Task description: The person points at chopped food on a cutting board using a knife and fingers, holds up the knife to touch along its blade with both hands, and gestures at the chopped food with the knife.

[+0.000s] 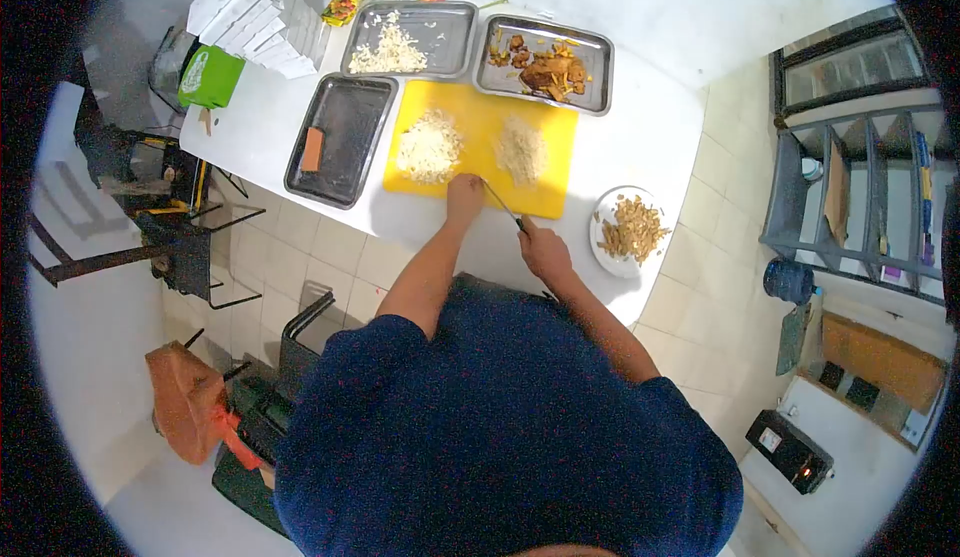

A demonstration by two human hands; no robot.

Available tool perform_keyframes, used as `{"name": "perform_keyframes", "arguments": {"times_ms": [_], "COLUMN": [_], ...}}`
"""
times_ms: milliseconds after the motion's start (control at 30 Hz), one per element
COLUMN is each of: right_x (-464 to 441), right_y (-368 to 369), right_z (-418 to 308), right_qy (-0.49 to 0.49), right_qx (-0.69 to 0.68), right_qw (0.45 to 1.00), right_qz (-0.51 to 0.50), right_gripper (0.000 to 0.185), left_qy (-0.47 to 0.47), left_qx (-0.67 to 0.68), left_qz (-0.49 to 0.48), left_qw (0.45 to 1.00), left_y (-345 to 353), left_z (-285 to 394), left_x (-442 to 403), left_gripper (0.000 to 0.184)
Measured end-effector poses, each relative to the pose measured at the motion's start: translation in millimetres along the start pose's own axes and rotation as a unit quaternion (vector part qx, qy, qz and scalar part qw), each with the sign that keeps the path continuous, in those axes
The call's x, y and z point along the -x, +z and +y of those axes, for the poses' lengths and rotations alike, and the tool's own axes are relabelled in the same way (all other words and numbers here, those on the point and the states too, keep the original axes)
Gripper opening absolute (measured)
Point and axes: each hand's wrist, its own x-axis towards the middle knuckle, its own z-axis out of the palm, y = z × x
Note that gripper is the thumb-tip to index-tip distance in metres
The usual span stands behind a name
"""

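My right hand [545, 250] is wrapped round the dark handle of a knife [502, 205], whose blade points up and left over the lower edge of the yellow cutting board [480, 107]. Close to the blade's tip, my left hand [465, 197] is closed at the board's edge; whatever its fingers hold is too small to make out. Two piles of finely chopped food lie on the board: a whitish one [430, 147] above my left hand and a beige one [521, 150] above the knife.
Metal trays hold white pieces [390, 49], browned food [552, 69] and an orange-brown block [313, 149]. A plate of brown strips [632, 229] sits at the right. White boxes [255, 17] and a green bag [210, 77] stand at the left.
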Motion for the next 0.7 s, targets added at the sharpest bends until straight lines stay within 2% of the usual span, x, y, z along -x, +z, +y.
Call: {"name": "perform_keyframes", "arguments": {"times_ms": [133, 233, 333, 533, 633, 700], "right_x": [5.5, -1.7, -5.4, -3.8, 5.2, 6.7], "right_y": [10.5, 21.5, 25.1, 17.5, 18.0, 21.1], "right_z": [6.9, 16.7, 22.2, 17.9, 16.1, 15.3], "right_qy": [0.005, -0.006, -0.022, -0.022, -0.026, -0.020], "right_qx": [-0.010, -0.006, -0.004, -0.022, -0.032, -0.030], "right_qw": [1.000, 1.000, 1.000, 0.999, 0.998, 0.998], "right_qz": [0.010, -0.005, 0.005, 0.018, 0.039, 0.042], "right_gripper": [0.032, 0.037, 0.039, 0.034, 0.034, 0.035], "left_qy": [0.014, -0.049, -0.078, -0.004, 0.004, 0.013], "left_qx": [0.030, 0.039, 0.013, 0.035, -0.010, -0.003], "left_qz": [0.035, -0.037, -0.059, -0.014, -0.041, -0.045], "left_qw": [0.999, 0.997, 0.995, 0.999, 0.999, 0.999], "left_y": [-1.2, -15.0, -22.7, -13.4, -7.3, -4.4], "left_z": [5.6, 23.1, 33.1, 17.8, 3.0, -3.3], "left_x": [1.4, -2.0, -3.4, -1.8, -1.8, -1.3], "left_gripper": [0.019, 0.025, 0.029, 0.028, 0.013, 0.011]}}
